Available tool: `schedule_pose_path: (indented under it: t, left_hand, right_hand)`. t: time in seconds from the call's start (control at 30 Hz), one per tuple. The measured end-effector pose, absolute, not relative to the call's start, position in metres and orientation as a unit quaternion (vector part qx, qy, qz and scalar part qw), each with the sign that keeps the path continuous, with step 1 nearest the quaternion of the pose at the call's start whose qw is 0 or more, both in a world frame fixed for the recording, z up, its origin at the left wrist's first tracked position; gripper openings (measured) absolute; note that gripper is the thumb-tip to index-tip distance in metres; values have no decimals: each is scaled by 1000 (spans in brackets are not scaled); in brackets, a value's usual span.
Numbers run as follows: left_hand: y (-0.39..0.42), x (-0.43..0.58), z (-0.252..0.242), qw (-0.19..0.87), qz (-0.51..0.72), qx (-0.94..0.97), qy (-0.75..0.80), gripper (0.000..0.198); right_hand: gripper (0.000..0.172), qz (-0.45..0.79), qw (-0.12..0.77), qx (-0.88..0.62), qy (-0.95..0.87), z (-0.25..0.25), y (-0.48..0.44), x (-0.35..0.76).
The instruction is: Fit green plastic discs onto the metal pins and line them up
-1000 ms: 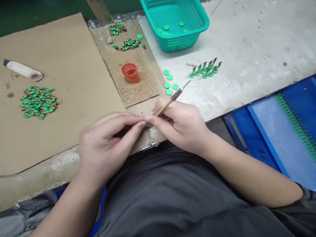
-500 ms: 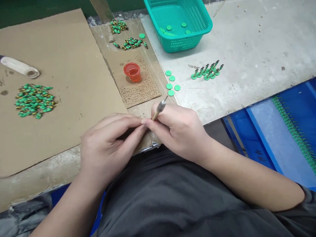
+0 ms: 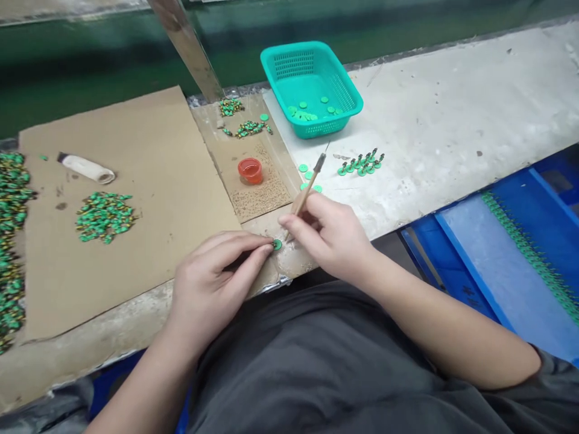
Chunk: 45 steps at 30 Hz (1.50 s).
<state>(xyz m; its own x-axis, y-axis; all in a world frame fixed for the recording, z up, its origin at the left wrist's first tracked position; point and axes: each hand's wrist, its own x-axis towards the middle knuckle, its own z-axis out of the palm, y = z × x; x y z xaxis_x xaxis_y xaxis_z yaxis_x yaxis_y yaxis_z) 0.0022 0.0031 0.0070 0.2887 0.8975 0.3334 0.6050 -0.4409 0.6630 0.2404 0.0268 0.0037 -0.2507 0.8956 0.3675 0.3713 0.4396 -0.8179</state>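
no readable text, labels or numbers — nothing legible anywhere
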Motion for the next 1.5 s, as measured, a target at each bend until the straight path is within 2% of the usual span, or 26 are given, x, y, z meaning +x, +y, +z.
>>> schedule_pose_path:
  t: [0.17, 0.3, 0.5, 0.63, 0.9, 1.1, 1.37, 1.5]
  left_hand:
    - [-2, 2, 6, 201, 342, 782, 480, 13]
    - [-1, 3, 8, 149, 310, 811, 474, 17]
    - [5, 3, 2, 112, 307, 833, 447, 4]
    - [6, 3, -2, 99, 314, 833, 445, 7]
    - [3, 2, -3, 93, 303, 842, 436, 9]
    - [4, 3, -1, 91, 300, 842, 439, 8]
    - [5, 2, -2, 139, 299, 824, 461, 8]
    - [5, 0, 5, 152, 305, 823, 455, 9]
  right_hand:
    - [33, 303, 407, -380, -773, -1, 32, 249]
    - [33, 299, 361, -372, -801, -1, 33, 249]
    - [40, 294, 392, -350, -798, 0, 32, 248]
    - [38, 300, 382, -345, -803, -1, 32, 246]
    - [43, 287, 394, -328, -809, -2, 33, 246]
    - [37, 277, 384, -337, -813, -2, 31, 244]
    - [28, 264, 377, -333, -823, -6, 29, 239]
    - [36, 273, 408, -326, -808, -9, 30, 237]
